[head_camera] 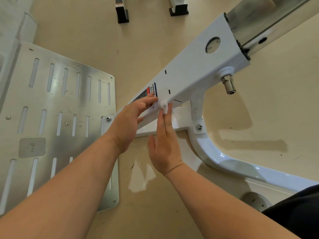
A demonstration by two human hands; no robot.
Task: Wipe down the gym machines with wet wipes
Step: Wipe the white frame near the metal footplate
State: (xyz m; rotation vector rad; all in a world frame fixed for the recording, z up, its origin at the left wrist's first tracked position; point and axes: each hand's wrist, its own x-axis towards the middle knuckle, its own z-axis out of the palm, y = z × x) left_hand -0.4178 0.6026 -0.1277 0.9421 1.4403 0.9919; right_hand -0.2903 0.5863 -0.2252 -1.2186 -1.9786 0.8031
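Two hands are on the machine, so this is the wiping step itself. The left hand (pixel 127 123) lies with straight fingers flat across the printed label (pixel 148 94) on the white sloping beam (pixel 195 71), apparently steadying. The right hand (pixel 164 147) reaches up with flat, straight fingers, nothing curled, and its fingertips press a small bunched wet wipe (pixel 164 106) against the beam's lower edge. That wad sits just right of the label, near the middle of the view. From there the beam climbs toward one o'clock, where a bare steel inner tube (pixel 269 23) slides into it and a metal pin (pixel 228 85) sticks out of its side. At nine o'clock lies the slotted metal footplate (pixel 57 104), and at four o'clock the glossy curved base tube (pixel 224 161) sweeps across the floor (pixel 146 49). My read is that only a small patch by the label is being worked and most of the frame is left to do. The next move calls for firm pressure along the beam toward one o'clock. The wipe looks too small and crumpled to cover much, so opening it out would help, and the label's edges need care so that they don't lift.
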